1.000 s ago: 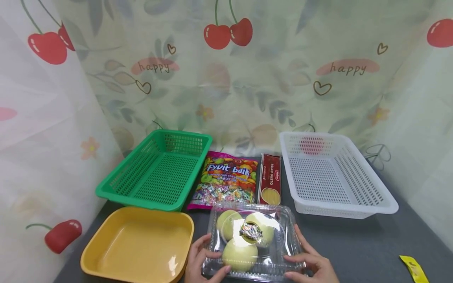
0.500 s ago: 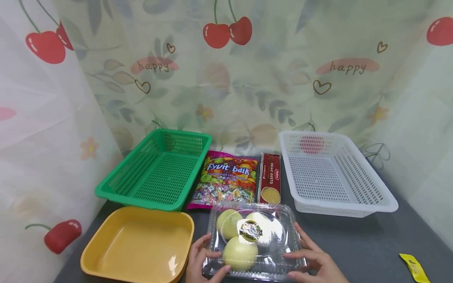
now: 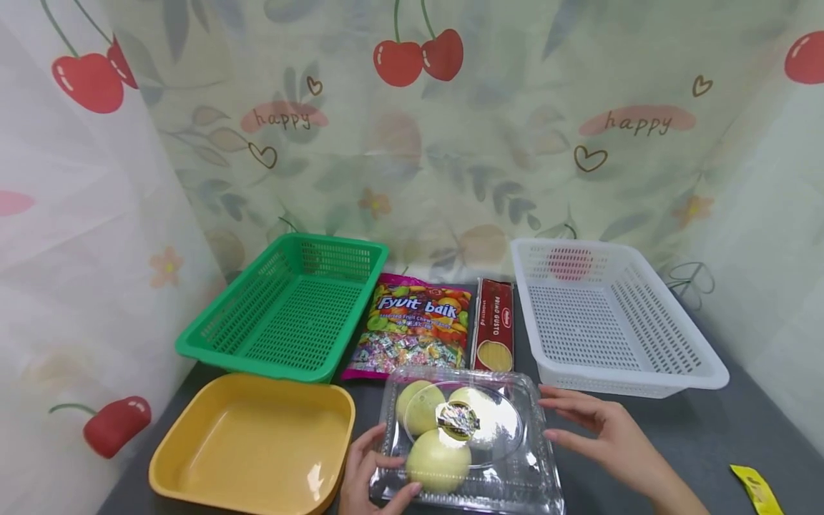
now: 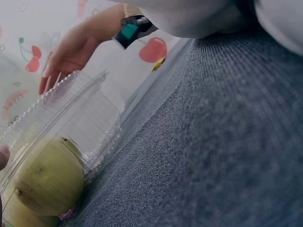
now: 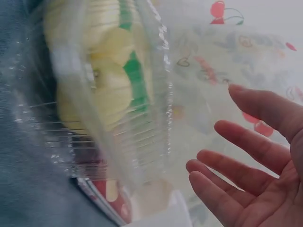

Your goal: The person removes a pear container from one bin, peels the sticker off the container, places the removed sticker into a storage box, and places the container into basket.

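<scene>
Cherry-print cloth (image 3: 412, 143) backs the dark surface (image 3: 682, 429), where a clear fruit box (image 3: 492, 450) lies. Your left hand (image 3: 368, 476) grips the box's left side; your right hand (image 3: 611, 436) — fingers loosely spread — hangs just beside its right edge. Behind the box lie a candy bag (image 3: 412, 325) and a red spaghetti pack (image 3: 494, 322); to its left, a yellow tub (image 3: 257, 443).

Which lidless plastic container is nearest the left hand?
The yellow rectangular plastic basin, beside the left hand; the green perforated plastic basket and white perforated plastic basket stand farther back.
</scene>
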Demonstrator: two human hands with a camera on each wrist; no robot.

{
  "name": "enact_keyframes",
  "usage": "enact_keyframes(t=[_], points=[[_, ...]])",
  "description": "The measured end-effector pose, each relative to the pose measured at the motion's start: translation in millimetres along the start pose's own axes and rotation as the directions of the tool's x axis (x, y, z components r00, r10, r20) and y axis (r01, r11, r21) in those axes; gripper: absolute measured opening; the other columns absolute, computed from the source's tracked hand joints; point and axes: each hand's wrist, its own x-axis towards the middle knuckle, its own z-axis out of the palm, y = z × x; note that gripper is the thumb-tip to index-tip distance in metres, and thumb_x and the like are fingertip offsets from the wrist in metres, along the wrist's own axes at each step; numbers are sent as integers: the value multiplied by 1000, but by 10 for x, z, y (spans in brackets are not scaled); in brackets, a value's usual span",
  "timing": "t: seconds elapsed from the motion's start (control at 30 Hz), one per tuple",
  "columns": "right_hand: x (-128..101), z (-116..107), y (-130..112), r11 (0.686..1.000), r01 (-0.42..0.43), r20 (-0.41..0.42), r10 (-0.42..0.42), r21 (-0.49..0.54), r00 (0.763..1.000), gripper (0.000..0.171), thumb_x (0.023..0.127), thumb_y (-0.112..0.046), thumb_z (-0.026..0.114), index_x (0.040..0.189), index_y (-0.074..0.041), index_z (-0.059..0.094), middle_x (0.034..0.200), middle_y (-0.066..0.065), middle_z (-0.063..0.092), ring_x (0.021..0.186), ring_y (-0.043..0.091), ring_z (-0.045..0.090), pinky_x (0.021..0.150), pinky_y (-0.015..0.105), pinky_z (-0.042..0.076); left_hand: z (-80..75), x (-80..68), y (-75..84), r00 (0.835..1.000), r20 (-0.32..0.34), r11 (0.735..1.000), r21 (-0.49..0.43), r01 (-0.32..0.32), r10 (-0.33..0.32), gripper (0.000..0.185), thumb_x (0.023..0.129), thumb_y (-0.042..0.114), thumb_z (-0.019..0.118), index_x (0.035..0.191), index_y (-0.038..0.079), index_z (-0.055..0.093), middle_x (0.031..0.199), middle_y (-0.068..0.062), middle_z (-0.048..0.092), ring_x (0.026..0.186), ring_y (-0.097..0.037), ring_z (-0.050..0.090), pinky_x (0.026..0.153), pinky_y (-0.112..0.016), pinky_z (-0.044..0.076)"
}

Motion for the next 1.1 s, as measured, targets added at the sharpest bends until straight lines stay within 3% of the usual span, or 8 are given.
enact_keyframes(t=[0.13, 0.23, 0.3, 0.43, 0.67, 0.87, 1.1], points=[[118, -17, -49, 999, -22, 24, 21, 31, 999, 31, 80, -7, 71, 108, 3, 66, 124, 2, 61, 108, -12, 53, 88, 10, 47, -12, 3, 17, 1000, 19, 1000, 18, 23, -23, 35, 58, 20, 87, 80, 25, 60, 125, -3, 53, 113, -18, 52, 94, -36, 47], [207, -20, -88, 998, -30, 66, 26, 59, 997, 31, 81, -8, 70, 110, 4, 65, 124, 18, 59, 108, -10, 54, 88, 13, 48, -15, 9, 25, 999, 18, 999, 17, 30, -30, 35, 58, 20, 87, 80, 25, 60, 125, -4, 53, 113, -19, 52, 94, -38, 47], [271, -21, -116, 997, -36, 96, 29, 71, 995, 32, 82, -10, 69, 110, 3, 64, 125, 22, 58, 109, -9, 54, 89, 16, 49, -16, 11, 26, 999, 20, 999, 18, 33, -33, 35, 58, 20, 87, 80, 25, 60, 125, -3, 52, 113, -19, 52, 94, -39, 47], [414, -20, -175, 993, -46, 182, 27, 105, 983, 34, 83, -13, 68, 113, 2, 63, 123, 23, 59, 109, -8, 55, 90, 23, 51, -7, 7, 14, 1000, 15, 1000, 16, 19, -19, 35, 58, 20, 87, 80, 24, 60, 125, -3, 52, 114, -18, 52, 94, -40, 47], [640, 3, -261, 969, -122, 356, 38, 215, 934, 38, 85, -11, 66, 116, 9, 59, 117, 30, 59, 99, 1, 63, 81, 26, 55, 13, -3, -24, 1000, -15, 1000, 5, -26, 26, 38, 55, 18, 88, 80, 26, 60, 125, -4, 54, 113, -12, 52, 96, -20, 42], [810, 52, -309, 962, -191, 447, 87, 194, 890, 39, 84, -19, 69, 114, 5, 62, 116, 30, 60, 97, 0, 64, 79, 25, 56, -4, 1, -13, 1000, 14, 1000, 7, -2, 2, 36, 58, 21, 87, 80, 26, 60, 126, -3, 52, 113, -17, 53, 93, -39, 47], [926, 111, -343, 961, -190, 511, 62, 203, 857, 38, 84, -14, 68, 112, 11, 61, 111, 31, 61, 93, 6, 66, 81, 25, 55, -3, 2, 0, 1000, 13, 1000, -9, 11, -11, 35, 58, 21, 87, 80, 25, 60, 126, -3, 52, 113, -17, 53, 93, -41, 47]])
